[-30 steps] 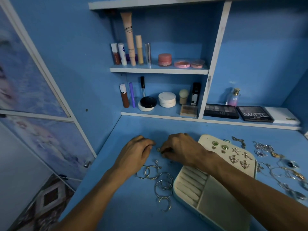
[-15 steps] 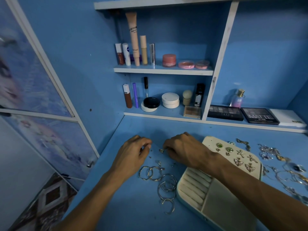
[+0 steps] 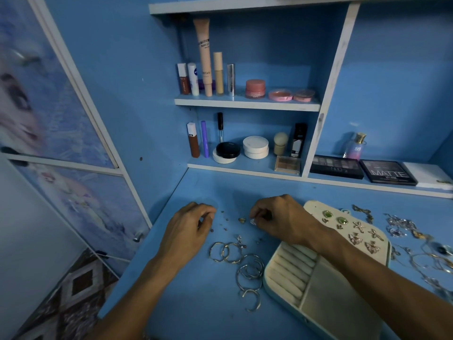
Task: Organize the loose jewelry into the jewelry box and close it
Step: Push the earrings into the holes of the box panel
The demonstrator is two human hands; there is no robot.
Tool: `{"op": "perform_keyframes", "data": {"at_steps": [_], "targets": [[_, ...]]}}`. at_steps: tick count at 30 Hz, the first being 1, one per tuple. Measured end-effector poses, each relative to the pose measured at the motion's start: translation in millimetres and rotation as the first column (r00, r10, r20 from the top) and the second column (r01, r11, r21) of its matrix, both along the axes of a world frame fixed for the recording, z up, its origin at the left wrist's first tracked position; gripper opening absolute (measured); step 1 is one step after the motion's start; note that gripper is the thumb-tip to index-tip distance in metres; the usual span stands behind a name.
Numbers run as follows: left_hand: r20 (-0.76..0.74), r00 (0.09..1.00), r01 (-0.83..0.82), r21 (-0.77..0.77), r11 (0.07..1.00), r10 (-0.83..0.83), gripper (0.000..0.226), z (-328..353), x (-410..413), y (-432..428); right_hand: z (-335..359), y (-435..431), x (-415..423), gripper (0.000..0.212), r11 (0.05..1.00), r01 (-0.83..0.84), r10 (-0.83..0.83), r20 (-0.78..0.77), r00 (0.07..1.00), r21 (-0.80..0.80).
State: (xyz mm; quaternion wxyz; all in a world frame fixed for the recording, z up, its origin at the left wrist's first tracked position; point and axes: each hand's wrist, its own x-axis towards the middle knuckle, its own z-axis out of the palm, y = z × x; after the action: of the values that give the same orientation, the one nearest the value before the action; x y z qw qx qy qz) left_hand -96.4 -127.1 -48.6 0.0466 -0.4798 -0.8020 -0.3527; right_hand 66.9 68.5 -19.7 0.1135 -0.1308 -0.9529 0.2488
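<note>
While the jewelry box (image 3: 306, 285) lies open on the blue table (image 3: 196, 303), both hands work just to the left of it. The right hand (image 3: 282, 219) reaches across the box's upper half, its forearm passing over the padded ring rolls, and its fingers (image 3: 257, 215) are pinched together on a small silvery piece (image 3: 253, 222) held low over the table. A tiny gold stud (image 3: 242, 220) lies just beside that pinch. The left hand (image 3: 188, 227) rests palm down nearby with its fingers curled in; whether it has hold of anything cannot be told. Several small dark bits (image 3: 224, 225) are scattered between the two hands.

Below the hands, a cluster of silver hoops (image 3: 235, 256) lies on the table, some overlapping, close to the box's left edge. The box's raised lid panel (image 3: 382, 251) already carries earrings: two green stones (image 3: 334, 217) and several star and butterfly shapes. More loose jewelry (image 3: 416, 241), chains and bangles in a tangle, lies on the table to the right of the box. Makeup stands on the shelves (image 3: 245, 104) behind.
</note>
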Motion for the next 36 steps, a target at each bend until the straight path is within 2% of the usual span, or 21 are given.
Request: {"op": "perform_keyframes", "data": {"at_steps": [3, 8, 10, 13, 16, 20, 26, 30, 36], "targets": [[-0.016, 1.0, -0.026, -0.016, 1.0, 0.026, 0.01, -2, -3, -6, -4, -5, -1, 0.015, 0.98, -0.052, 0.048, 0.026, 0.998, 0.19], [-0.027, 1.0, -0.014, -0.025, 1.0, 0.013, 0.008, -3, -1, -8, 0, -11, -1, 0.011, 0.938, -0.119, 0.12, 0.017, 0.993, 0.327], [-0.024, 1.0, -0.006, -0.03, 1.0, 0.006, 0.008, -3, -1, -9, 1, -13, 0, 0.01, 0.937, -0.157, 0.15, 0.047, 0.988, 0.311], [-0.014, 1.0, -0.004, -0.022, 1.0, 0.004, 0.008, -5, -1, -11, 4, -14, -1, 0.013, 0.972, -0.166, 0.154, 0.084, 0.984, 0.164], [0.018, 1.0, -0.005, -0.006, 1.0, 0.005, 0.009, -6, -3, -12, 12, -10, -11, 0.014, 0.993, -0.112, 0.11, 0.043, 0.993, 0.046], [0.056, 0.998, -0.021, -0.003, 1.0, 0.021, 0.011, -10, -6, -12, 19, -11, -36, 0.01, 0.996, -0.053, 0.051, 0.036, 0.998, 0.077], [0.074, 0.997, -0.029, 0.022, 0.999, 0.027, 0.011, -12, -8, -10, 19, -20, -58, 0.015, 0.975, -0.03, 0.0, 0.138, 0.99, 0.221], [0.063, 0.998, -0.032, 0.026, 0.999, 0.03, 0.01, -14, -10, -11, 18, -17, -62, 0.014, 0.967, 0.03, -0.071, 0.155, 0.985, 0.254], [0.049, 0.998, -0.036, 0.027, 0.999, 0.034, 0.008, -14, -9, -10, 21, -24, -62, 0.015, 0.97, -0.038, -0.003, 0.169, 0.986, 0.24]]}}
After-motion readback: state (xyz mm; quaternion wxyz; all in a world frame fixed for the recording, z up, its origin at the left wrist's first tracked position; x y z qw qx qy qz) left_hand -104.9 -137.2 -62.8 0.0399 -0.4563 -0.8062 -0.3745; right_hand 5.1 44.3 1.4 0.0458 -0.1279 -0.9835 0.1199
